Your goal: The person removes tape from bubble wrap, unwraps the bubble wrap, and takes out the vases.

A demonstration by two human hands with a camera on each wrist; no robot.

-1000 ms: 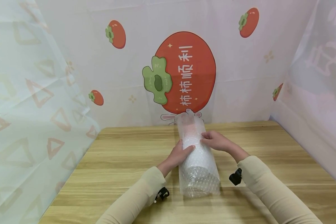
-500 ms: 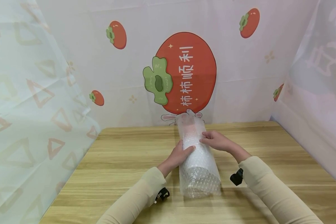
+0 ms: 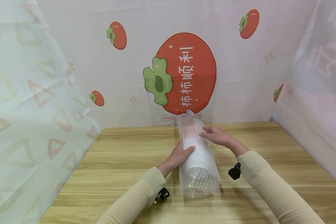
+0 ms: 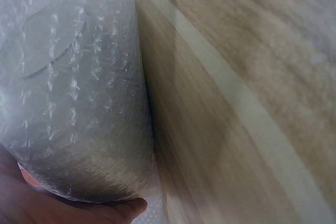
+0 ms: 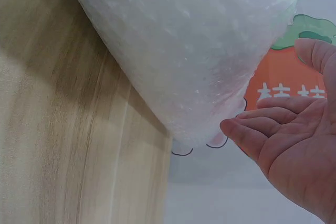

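A bundle of bubble wrap (image 3: 200, 158) is in the middle of the table, running away from me in the head view. White shows through the layers, with a reddish patch near the far end; what is inside cannot be made out. My left hand (image 3: 177, 155) grips its left side, thumb over the top; in the left wrist view the fingers (image 4: 105, 211) curl round the wrap (image 4: 89, 87). At the far right side, my right hand (image 3: 217, 135) has its fingers loosely extended. The right wrist view shows this hand (image 5: 294, 135) beside the wrap (image 5: 173, 40), with nothing in its palm.
The wooden table (image 3: 123, 161) ends at the back against a white cloth backdrop (image 3: 229, 102) printed with persimmons. Cloth side walls (image 3: 25, 102) stand left and right. A small black device hangs at each wrist.
My right hand has moved slightly up and away along the bundle, its fingers coming off the wrap's side. The left hand and the bundle have stayed nearly still.
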